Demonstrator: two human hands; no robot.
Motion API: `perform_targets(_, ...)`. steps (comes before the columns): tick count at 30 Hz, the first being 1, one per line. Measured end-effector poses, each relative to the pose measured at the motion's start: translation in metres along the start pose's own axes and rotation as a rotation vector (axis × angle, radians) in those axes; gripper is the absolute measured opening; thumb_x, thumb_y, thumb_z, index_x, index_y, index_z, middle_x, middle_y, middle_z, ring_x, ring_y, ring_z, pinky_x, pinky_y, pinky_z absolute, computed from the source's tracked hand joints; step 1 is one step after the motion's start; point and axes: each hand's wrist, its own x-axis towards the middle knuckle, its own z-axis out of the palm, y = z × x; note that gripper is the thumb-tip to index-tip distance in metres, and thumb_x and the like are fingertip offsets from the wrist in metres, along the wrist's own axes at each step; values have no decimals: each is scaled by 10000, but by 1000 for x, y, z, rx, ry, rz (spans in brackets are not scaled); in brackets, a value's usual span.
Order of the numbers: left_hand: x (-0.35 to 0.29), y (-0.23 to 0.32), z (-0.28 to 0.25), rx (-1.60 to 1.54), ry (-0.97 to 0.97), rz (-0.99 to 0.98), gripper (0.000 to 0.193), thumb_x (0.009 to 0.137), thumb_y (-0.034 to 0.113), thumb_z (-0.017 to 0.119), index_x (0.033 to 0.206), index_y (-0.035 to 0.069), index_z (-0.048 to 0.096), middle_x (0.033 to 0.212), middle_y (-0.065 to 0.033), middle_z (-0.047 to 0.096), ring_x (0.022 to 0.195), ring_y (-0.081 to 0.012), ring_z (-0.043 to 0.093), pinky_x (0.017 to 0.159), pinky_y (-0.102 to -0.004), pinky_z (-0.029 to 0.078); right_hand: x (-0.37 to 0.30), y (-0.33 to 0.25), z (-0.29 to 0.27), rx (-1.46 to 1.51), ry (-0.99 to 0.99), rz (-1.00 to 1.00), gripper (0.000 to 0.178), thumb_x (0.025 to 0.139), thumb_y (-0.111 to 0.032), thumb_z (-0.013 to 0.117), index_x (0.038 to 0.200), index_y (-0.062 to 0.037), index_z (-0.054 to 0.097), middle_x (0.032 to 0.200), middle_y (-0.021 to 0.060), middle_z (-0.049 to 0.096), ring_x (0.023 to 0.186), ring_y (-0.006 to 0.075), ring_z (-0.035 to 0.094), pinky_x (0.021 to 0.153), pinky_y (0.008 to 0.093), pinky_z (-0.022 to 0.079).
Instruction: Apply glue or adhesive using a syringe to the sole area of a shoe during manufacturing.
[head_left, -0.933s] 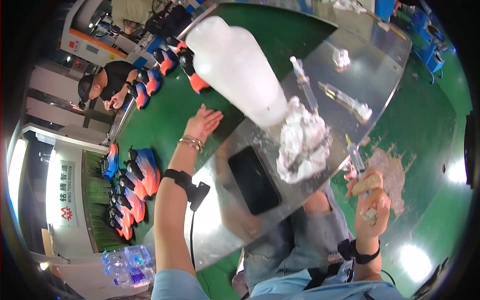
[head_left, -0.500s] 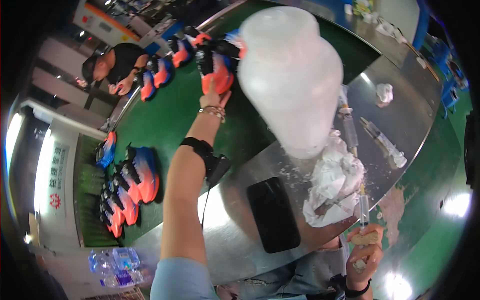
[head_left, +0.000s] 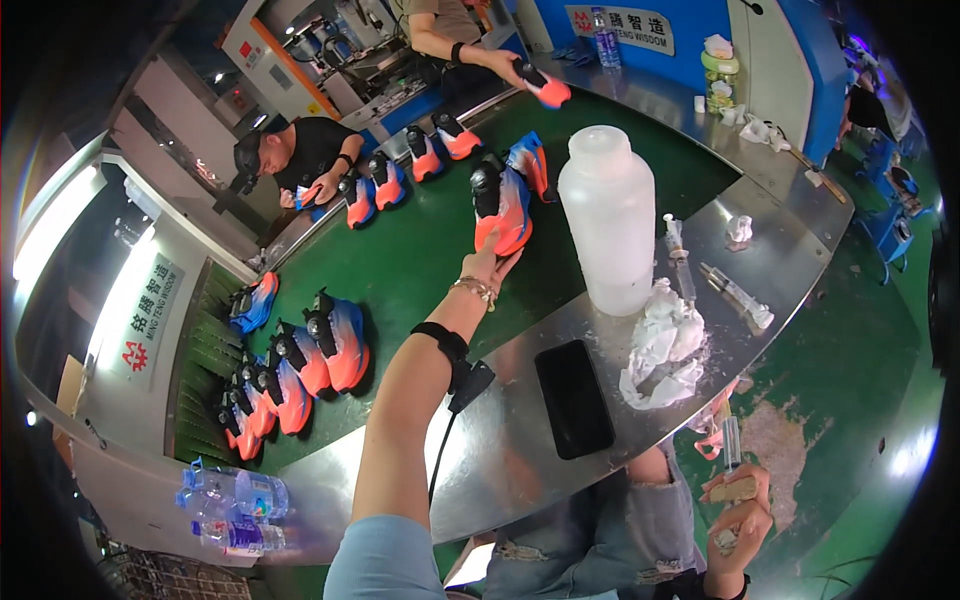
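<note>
My left hand (head_left: 487,266) reaches over the green belt and grips the toe of an orange-and-blue sneaker (head_left: 505,208) with black laces. Another sneaker (head_left: 531,165) leans on its side just behind it. At the lower right, off the table's edge, my right hand (head_left: 740,515) is closed round a clear syringe (head_left: 731,442). A tan, sponge-like piece (head_left: 735,489) also sits in its fingers, and a pale crumpled bit shows lower in that hand. A white plastic bottle (head_left: 612,230) stands upright to the right of the held sneaker.
The metal tabletop (head_left: 500,420) carries a black phone (head_left: 574,399), crumpled white tissue (head_left: 662,345) and two more syringes (head_left: 735,295). Several sneakers (head_left: 335,345) line the belt at left. Water bottles (head_left: 235,500) lie lower left. Across the belt, one co-worker's hand holds a sneaker (head_left: 545,86); another person bends over work.
My view has tilted up and drawn back, so the white bottle looks smaller and a second co-worker appears. My left hand stays at the sneaker's toe; my right hand keeps the syringe.
</note>
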Motion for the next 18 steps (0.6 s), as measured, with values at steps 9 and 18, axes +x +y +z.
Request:
perform_targets(9,-75,12,-13,-53,-163,27,370,852,202,606,1144,11,481,1146,-110,534,1086,-266,524,915,-413,489,3,-5,-8,4,3,42,492,884,-379,376,539,-39,460,970,209,457,749,273,544,617,335,458)
perform_targets(18,-367,-3,-200,65,96,-186,404,910,254,510,1208,-10,443,1186,-79,536,1057,-212,551,891,-377,481,36,26,-2,25,-43,-14,489,861,-406,434,567,-21,500,897,202,498,775,275,548,737,362,440)
